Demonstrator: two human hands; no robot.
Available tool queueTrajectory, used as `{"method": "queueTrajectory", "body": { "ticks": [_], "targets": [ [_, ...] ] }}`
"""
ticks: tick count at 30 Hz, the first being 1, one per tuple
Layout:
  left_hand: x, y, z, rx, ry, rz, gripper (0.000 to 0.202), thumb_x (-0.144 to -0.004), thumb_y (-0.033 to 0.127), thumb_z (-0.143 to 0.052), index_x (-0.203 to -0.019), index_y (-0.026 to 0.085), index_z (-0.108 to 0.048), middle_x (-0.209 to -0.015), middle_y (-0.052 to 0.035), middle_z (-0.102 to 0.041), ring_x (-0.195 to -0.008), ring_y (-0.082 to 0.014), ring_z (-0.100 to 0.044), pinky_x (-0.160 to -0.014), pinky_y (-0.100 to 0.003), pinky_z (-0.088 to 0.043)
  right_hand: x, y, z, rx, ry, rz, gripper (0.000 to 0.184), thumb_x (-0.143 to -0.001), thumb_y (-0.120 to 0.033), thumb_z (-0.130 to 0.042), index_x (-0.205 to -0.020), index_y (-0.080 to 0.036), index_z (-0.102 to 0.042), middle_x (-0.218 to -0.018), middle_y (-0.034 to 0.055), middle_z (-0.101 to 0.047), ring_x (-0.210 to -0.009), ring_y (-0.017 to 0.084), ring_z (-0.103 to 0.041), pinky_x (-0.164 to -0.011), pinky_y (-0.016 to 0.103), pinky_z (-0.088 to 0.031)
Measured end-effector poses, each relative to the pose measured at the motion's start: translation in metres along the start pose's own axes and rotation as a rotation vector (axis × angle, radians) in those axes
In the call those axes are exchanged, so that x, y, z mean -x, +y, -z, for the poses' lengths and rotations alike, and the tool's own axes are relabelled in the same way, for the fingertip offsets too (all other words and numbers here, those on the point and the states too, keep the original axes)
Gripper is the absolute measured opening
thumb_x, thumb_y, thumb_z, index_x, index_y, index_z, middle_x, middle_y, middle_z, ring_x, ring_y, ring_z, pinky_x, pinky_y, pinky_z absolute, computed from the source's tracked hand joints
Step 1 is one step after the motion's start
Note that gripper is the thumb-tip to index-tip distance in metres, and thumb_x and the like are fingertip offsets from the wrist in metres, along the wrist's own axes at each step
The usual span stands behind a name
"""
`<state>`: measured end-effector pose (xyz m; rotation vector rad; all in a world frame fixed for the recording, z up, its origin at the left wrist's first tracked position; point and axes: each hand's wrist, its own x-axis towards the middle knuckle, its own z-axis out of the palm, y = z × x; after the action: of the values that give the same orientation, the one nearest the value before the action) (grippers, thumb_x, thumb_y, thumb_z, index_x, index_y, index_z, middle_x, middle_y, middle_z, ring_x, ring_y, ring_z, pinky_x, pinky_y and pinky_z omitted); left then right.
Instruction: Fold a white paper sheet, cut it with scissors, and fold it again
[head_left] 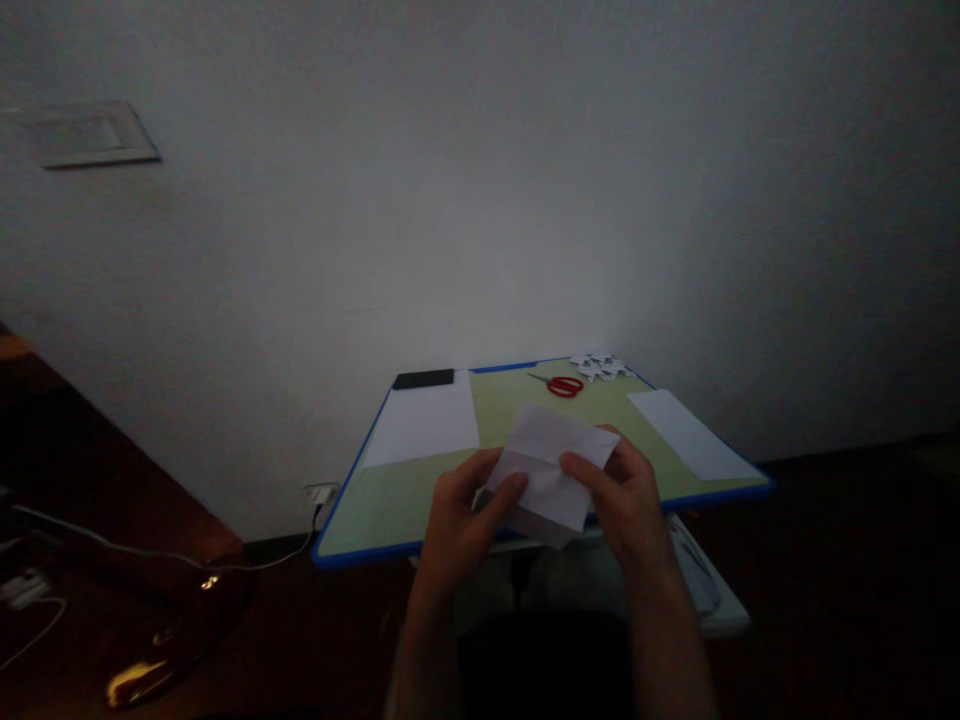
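Note:
A creased white sheet of paper [551, 450] is held up between my two hands, above the near edge of the table. My left hand [469, 510] grips its left side, thumb on top and fingers beneath. The right side is pinched by my right hand [619, 490], whose thumb presses near the middle of the sheet. Part of the paper folds downward at the bottom. Beyond it on the table lie scissors [564, 386] with red handles, their blades pointing left.
The pale green table [390, 510] has a blue rim and stands against a wall. On it are a white sheet [427, 425] under a dark flat object [424, 379], a white paper strip [694, 435], and several small folded paper pieces [600, 367]. A cable [120, 548] runs at left.

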<state>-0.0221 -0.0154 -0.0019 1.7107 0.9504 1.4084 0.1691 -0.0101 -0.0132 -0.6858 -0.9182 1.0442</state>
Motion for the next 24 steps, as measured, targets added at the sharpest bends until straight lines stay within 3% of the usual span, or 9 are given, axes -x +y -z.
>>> {"method": "queueTrajectory", "body": {
  "ticks": [2, 6, 10, 12, 15, 19, 21, 24],
  "targets": [
    [0.001, 0.001, 0.004, -0.024, -0.004, 0.006, 0.026, -0.093, 0.039, -0.079, -0.115, 0.026, -0.082, -0.101, -0.0039, -0.083, -0.089, -0.0204, -0.075, -0.074, -0.026, -0.056, -0.002, 0.002, 0.008, 0.042, -0.023, 0.019, 0.024, -0.073, -0.030, -0.094, -0.085, -0.023, -0.074, -0.075, -0.0026, -0.072, -0.069, 0.016, -0.064, -0.063, 0.025, -0.049],
    [0.002, 0.004, 0.011, -0.092, -0.025, 0.018, 0.025, -0.096, 0.040, -0.076, -0.118, 0.031, -0.082, -0.108, -0.0031, -0.084, -0.092, -0.0208, -0.075, -0.078, -0.028, -0.055, -0.008, 0.006, 0.020, 0.099, -0.019, 0.045, 0.017, -0.076, -0.027, -0.089, -0.088, -0.025, -0.077, -0.073, -0.0030, -0.070, -0.067, 0.015, -0.059, -0.061, 0.026, -0.043],
    [0.003, 0.009, 0.012, -0.139, -0.109, 0.002, 0.024, -0.101, 0.039, -0.068, -0.116, 0.030, -0.084, -0.109, -0.0040, -0.084, -0.098, -0.0228, -0.076, -0.091, -0.032, -0.055, -0.009, 0.003, 0.015, 0.059, 0.033, 0.113, 0.007, -0.079, -0.025, -0.082, -0.083, -0.025, -0.076, -0.095, 0.0011, -0.077, -0.092, 0.021, -0.067, -0.074, 0.028, -0.048],
    [0.003, 0.011, 0.010, -0.139, -0.149, 0.001, 0.028, -0.102, 0.040, -0.065, -0.121, 0.029, -0.082, -0.115, -0.0056, -0.083, -0.102, -0.0237, -0.075, -0.094, -0.034, -0.055, -0.008, 0.000, 0.009, 0.061, 0.075, 0.149, 0.005, -0.082, -0.027, -0.079, -0.085, -0.025, -0.076, -0.098, 0.0015, -0.077, -0.094, 0.021, -0.067, -0.076, 0.029, -0.049],
    [0.005, 0.012, 0.006, -0.161, -0.181, 0.011, 0.037, -0.099, 0.047, -0.068, -0.126, 0.025, -0.079, -0.119, -0.0092, -0.081, -0.105, -0.0266, -0.074, -0.095, -0.038, -0.056, -0.004, -0.005, 0.002, 0.193, 0.129, 0.186, 0.010, -0.087, -0.034, -0.079, -0.093, -0.026, -0.078, -0.093, 0.0009, -0.076, -0.083, 0.020, -0.066, -0.072, 0.030, -0.050],
    [0.007, 0.015, -0.002, -0.071, -0.181, -0.011, 0.059, -0.094, 0.064, -0.066, -0.132, 0.020, -0.075, -0.128, -0.0142, -0.077, -0.115, -0.0336, -0.071, -0.102, -0.045, -0.055, 0.004, -0.010, -0.006, 0.309, 0.105, 0.254, 0.014, -0.089, -0.036, -0.079, -0.098, -0.026, -0.079, -0.094, 0.0031, -0.077, -0.088, 0.023, -0.070, -0.077, 0.033, -0.054],
    [0.008, 0.017, -0.007, -0.019, -0.146, 0.026, 0.061, -0.092, 0.064, -0.069, -0.134, 0.019, -0.073, -0.135, -0.0152, -0.075, -0.120, -0.0351, -0.071, -0.103, -0.045, -0.056, 0.007, -0.011, -0.011, 0.267, 0.082, 0.230, 0.024, -0.088, -0.036, -0.081, -0.111, -0.027, -0.077, -0.098, 0.0042, -0.077, -0.089, 0.023, -0.071, -0.077, 0.035, -0.056],
    [0.008, 0.019, -0.012, -0.029, -0.106, 0.112, 0.046, -0.091, 0.051, -0.075, -0.121, 0.017, -0.078, -0.120, -0.0131, -0.081, -0.106, -0.0321, -0.076, -0.093, -0.041, -0.060, 0.010, -0.011, -0.016, 0.210, 0.075, 0.196, 0.037, -0.087, -0.037, -0.084, -0.121, -0.029, -0.073, -0.103, 0.0051, -0.078, -0.091, 0.024, -0.073, -0.078, 0.037, -0.058]
  ]
}}
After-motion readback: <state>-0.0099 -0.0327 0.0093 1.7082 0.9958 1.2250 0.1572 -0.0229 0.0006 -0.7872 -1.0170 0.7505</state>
